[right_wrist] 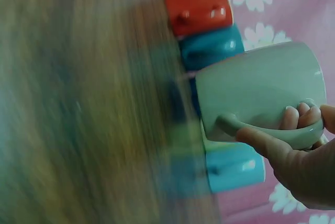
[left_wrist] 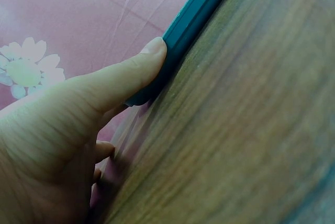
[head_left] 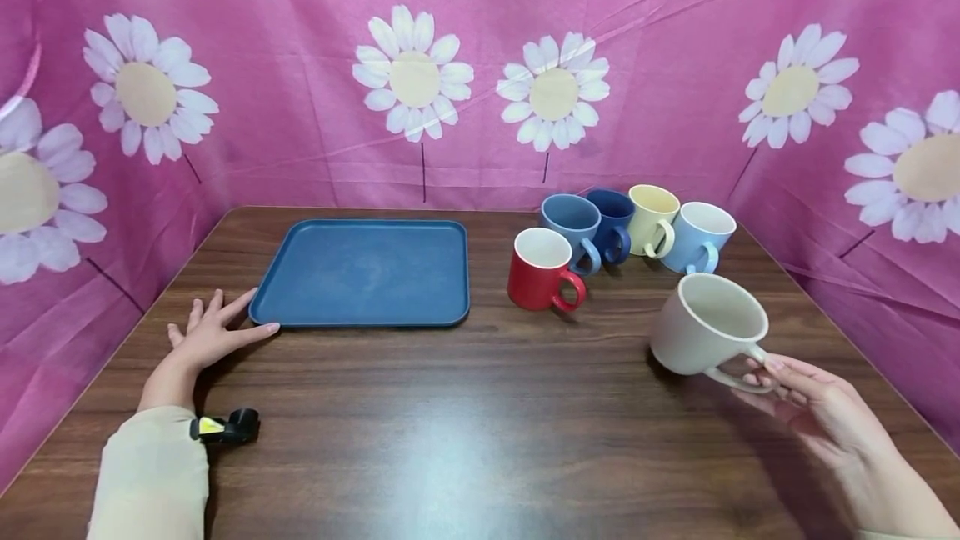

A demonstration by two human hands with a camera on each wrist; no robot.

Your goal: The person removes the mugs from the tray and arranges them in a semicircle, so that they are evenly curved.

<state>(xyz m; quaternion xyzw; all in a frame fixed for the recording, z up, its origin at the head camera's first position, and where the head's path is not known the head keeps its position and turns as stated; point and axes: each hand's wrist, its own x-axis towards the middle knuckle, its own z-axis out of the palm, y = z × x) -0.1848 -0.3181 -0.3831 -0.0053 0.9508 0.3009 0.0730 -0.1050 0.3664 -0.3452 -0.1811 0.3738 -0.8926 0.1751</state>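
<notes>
Dark wood-grain surface (head_left: 465, 407), rectangular, long grain running left to right. Soft pale sheen of overhead light on near middle of surface. Pink fabric backdrop (head_left: 300, 65) enclosing surface on three sides: back, left, right. Cloth creased, faint diagonal folds across back panel. Printed white daisies (head_left: 413, 73) with cream centres and thin dark stems spaced along cloth, larger ones at left and right edges. Floor, windows, lamps out of sight.

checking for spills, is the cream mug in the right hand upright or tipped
Tipped. The cream mug leans with its mouth toward the camera, held off the table by its handle in the right hand. It looks empty inside.
</notes>
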